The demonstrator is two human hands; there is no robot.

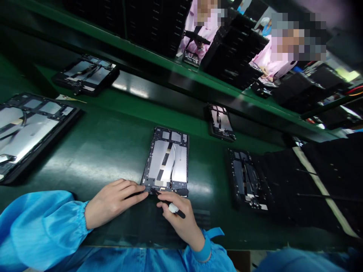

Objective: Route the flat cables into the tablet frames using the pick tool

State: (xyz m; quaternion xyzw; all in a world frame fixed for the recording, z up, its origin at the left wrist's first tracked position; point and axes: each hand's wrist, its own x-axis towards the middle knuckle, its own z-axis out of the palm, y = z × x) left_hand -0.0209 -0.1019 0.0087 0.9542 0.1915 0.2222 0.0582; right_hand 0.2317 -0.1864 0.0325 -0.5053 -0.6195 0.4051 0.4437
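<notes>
In front of me an opened tablet (181, 162) lies on the green bench, its silver inner plate, dark strip cable and thin wires facing up. My left hand (116, 200) is stretched out with its fingertips at the tablet's lower left corner. Closed around slim black tweezers (180, 214) with a white wrap, my right hand (181, 217) is at the tablet's lower edge. The tool's tip reaches down to that edge, near the left fingertips. What exactly the tip touches is too small to make out.
More opened tablets lie around: one at the far left (42, 130), one at the back left (87, 73), one at the back right (221, 121) and one at right (245, 179). Black trays (306, 185) lie at right. Co-workers in pink (273, 62) sit beyond the shelf (176, 68).
</notes>
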